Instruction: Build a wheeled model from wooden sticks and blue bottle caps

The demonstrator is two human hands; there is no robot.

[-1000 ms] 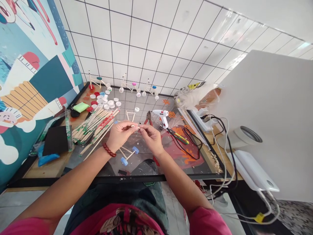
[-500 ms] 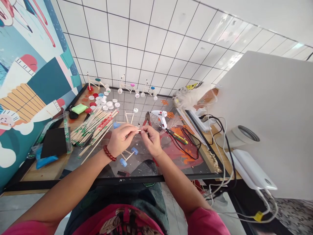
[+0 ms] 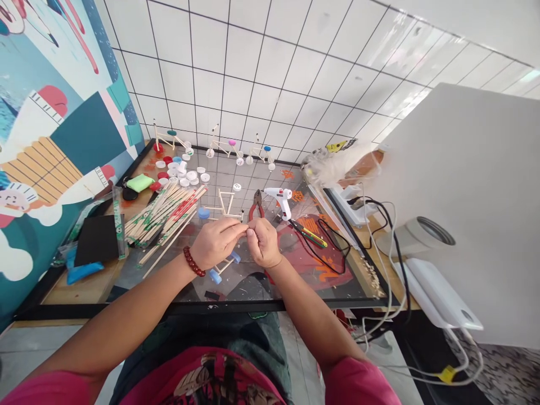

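Observation:
My left hand and my right hand meet at their fingertips over the middle of the table. Both are closed in a pinch; whatever lies between the fingers is too small and hidden to name. Just behind them stands a small stick frame with a blue foam piece at its left. Below my hands, partly covered, lies another stick frame with blue pieces. Red-handled pliers and a white glue gun lie behind my right hand.
Wooden sticks lie at left, with bottle caps behind them. Three small stick models, one with a pink top, stand along the wall. A yellow-green cutter, cables and a white power strip are at right.
My right hand has curled more tightly, and the pale stick piece seen between my fingertips is now hidden. The whole view has shifted slightly.

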